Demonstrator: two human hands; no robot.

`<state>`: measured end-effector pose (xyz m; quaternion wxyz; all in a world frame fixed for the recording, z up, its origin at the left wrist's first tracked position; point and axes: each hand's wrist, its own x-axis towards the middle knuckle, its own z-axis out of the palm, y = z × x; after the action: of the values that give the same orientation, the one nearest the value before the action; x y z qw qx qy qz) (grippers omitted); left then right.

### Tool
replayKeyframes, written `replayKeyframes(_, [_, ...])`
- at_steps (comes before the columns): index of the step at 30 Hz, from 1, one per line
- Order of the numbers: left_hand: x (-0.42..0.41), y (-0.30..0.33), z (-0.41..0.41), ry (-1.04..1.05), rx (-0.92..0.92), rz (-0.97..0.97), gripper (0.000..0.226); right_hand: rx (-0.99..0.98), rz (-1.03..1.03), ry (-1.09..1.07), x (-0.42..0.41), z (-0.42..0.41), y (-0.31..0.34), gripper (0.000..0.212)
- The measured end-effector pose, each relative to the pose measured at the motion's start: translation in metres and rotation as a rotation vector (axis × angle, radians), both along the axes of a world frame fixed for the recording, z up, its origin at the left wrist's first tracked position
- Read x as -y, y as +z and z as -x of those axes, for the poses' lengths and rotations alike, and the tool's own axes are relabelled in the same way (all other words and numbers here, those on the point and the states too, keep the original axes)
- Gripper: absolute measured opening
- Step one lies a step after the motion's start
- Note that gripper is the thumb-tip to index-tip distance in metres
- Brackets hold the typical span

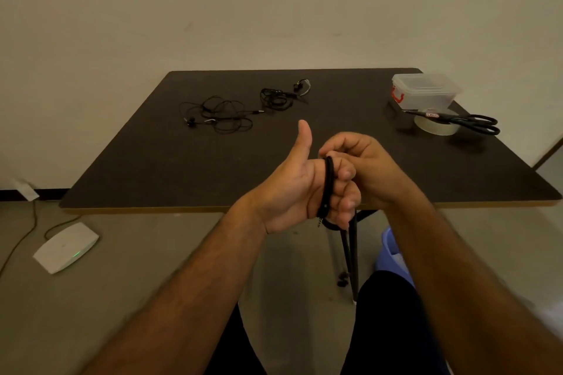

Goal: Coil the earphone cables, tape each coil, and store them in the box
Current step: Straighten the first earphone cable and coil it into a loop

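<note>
The black earphone cable point(328, 183) is wound around the curled fingers of the left hand point(292, 189), thumb up, held above the near table edge, while the right hand point(362, 167) pinches the strand at the coil's top. Light, limp and springy, it likely uncoils unless pinched across all turns. Beyond, the dark table point(182, 167) carries two tangled earphones point(219, 113), a lidded clear box point(425, 91), a tape roll point(435, 126) and scissors point(469, 122), against a plain wall.

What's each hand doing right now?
Left hand: fingers curled, black earphone cable coiled around them.
Right hand: fingers pinching the same cable at the top.
</note>
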<state>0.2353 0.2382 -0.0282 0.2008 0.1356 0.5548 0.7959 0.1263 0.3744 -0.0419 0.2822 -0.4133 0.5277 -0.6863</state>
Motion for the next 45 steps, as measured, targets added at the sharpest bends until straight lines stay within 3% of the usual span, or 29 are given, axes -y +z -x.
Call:
replayKeyframes(3, [0.001, 0.001, 0.001, 0.007, -0.023, -0.007, 0.082, 0.119, -0.011, 0.045, 0.001, -0.013, -0.023, 0.01])
replayKeyframes(7, [0.007, 0.002, 0.002, 0.045, -0.013, -0.068, 0.084, 0.196, -0.064, 0.015, 0.003, -0.03, -0.045, 0.052])
replayKeyframes(10, [0.011, 0.002, 0.004, 0.1, -0.022, -0.097, 0.083, 0.174, -0.145, -0.03, 0.005, -0.04, -0.053, 0.032])
replayKeyframes(14, [0.017, 0.007, 0.008, 0.236, -0.043, -0.125, 0.083, 0.122, -0.209, 0.026, 0.004, -0.051, -0.057, 0.023])
replayKeyframes(23, [0.03, -0.003, 0.017, 0.578, -0.088, 0.288, 0.085, -0.137, -0.452, 0.096, -0.018, -0.051, -0.029, 0.019])
replayKeyframes(29, [0.024, -0.01, 0.011, 0.421, -0.009, 0.484, 0.091, -0.384, -0.567, -0.032, -0.029, -0.041, 0.01, 0.014])
replayKeyframes(33, [0.017, -0.01, 0.007, 0.293, 0.009, 0.508, 0.093, -0.452, -0.588, -0.037, -0.033, -0.03, 0.031, 0.012])
replayKeyframes(39, [0.009, -0.013, 0.004, 0.17, 0.033, 0.419, 0.087, -0.591, -0.391, -0.207, -0.031, -0.014, 0.052, 0.014])
replayKeyframes(45, [-0.01, -0.012, -0.001, 0.017, 0.085, 0.138, 0.076, -0.274, -0.027, -0.112, -0.018, 0.0, 0.034, 0.008])
